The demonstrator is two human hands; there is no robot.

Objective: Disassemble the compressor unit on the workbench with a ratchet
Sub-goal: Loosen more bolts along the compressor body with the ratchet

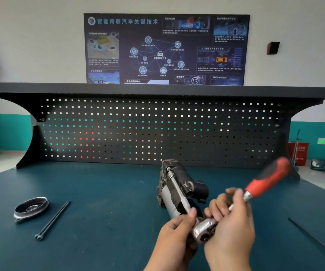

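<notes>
Compressor (179,184) on workbench (99,192), left hand (175,231) pinching extension bar (178,189), right hand (232,227) gripping ratchet (265,178).

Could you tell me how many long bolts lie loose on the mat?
2 bolts: side by side, just right of the end cap; others may be hidden in the compressor.

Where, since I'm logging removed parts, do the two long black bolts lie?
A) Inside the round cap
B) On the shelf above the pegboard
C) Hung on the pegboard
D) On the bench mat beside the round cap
D: the two long bolts lie side by side on the workbench mat, just right of the round cap and well left of the compressor.
</notes>
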